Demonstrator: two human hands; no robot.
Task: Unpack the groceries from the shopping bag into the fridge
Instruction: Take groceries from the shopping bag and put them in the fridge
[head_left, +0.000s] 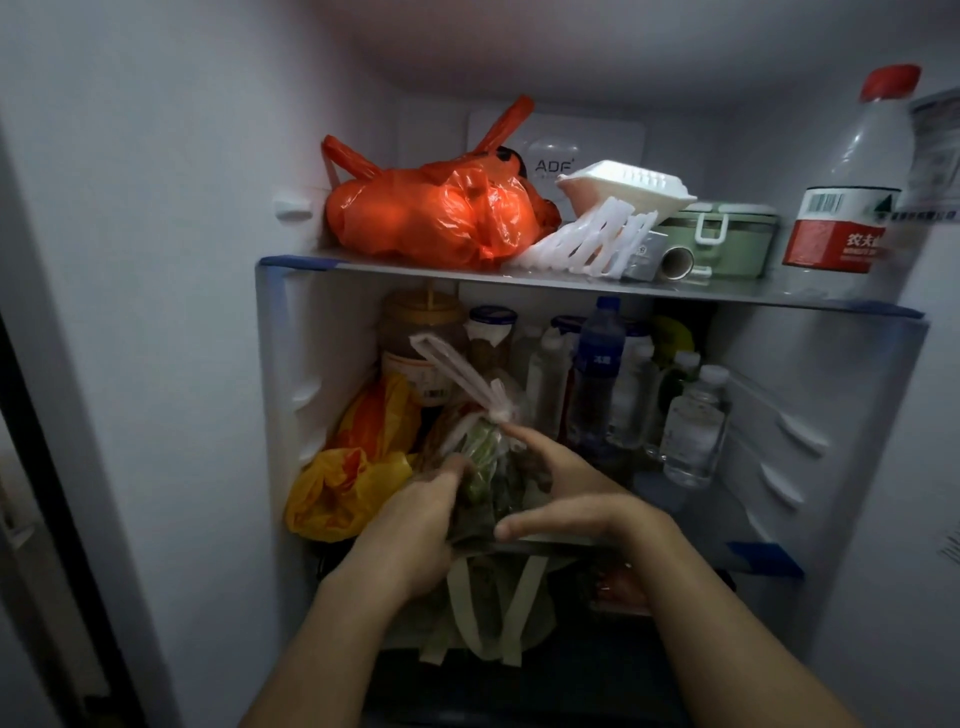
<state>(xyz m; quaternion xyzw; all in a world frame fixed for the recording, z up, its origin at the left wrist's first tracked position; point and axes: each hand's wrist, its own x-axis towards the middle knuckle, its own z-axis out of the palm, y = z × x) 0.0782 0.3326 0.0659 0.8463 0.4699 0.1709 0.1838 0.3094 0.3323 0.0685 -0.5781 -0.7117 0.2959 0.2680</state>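
Observation:
A clear plastic bag of green vegetables (491, 467), knotted at the top with long white handles, stands at the front of the fridge's middle shelf (691, 506). My left hand (415, 530) presses against its left side. My right hand (566, 499) cups its right side, with the index finger stretched up to the knot. Below the shelf edge hangs an olive cloth shopping bag (498, 613) with pale straps, partly hidden by my arms.
Left of the vegetable bag lies a yellow-orange plastic bag (348, 478). Jars and several water bottles (597, 374) stand behind. The top shelf holds an orange bag (441, 213), a foam box (623, 189), a green lunchbox (727, 234) and a large red-capped bottle (852, 176).

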